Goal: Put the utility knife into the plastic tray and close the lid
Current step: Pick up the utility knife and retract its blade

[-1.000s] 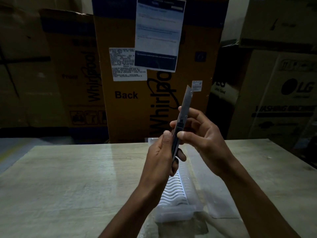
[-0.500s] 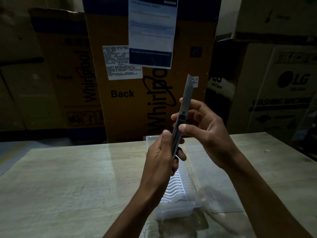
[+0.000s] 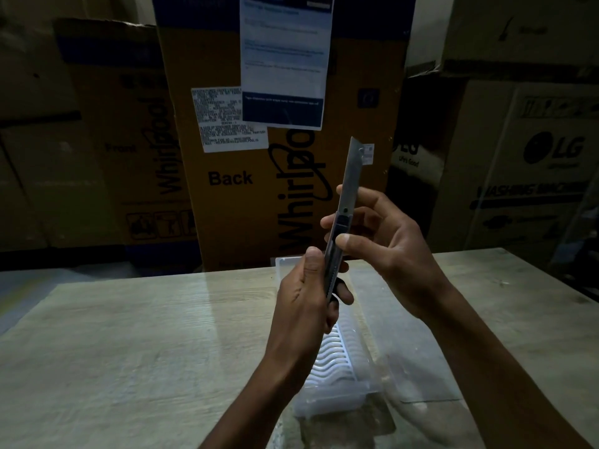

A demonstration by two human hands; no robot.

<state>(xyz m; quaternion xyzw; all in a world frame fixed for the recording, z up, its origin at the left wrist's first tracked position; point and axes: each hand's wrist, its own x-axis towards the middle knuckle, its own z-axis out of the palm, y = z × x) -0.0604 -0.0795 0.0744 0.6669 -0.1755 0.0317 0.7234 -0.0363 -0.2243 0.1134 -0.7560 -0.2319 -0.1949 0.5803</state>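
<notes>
The utility knife (image 3: pixel 343 222) is being held upright in the air above the table (image 3: pixel 129 351), blade extended and pointing up, not yet in the plastic tray (image 3: pixel 334 361). The left hand (image 3: pixel 308 306) is wrapping its fingers closed around the lower handle, steadying it. The right hand (image 3: pixel 385 251) is pinching the upper body, thumb (image 3: pixel 348 239) pressing near the dark slider, other fingers curled behind; likely working the slider to retract the blade before stowing, which seems sensible since an exposed blade would not sit safely in the tray. The tray is lying open on the table right below the hands, wavy ribbed insert showing, clear lid (image 3: pixel 418 367) flopped flat to its right, ready to be folded over. Behind, cardboard boxes (image 3: pixel 227 189) are reading "Whirlpool", "Back", "Front"; boxes at right reading "LG" and "WASHING MACHINE". Printed paper sheets (image 3: pixel 285 59) taped on are too small to read.
</notes>
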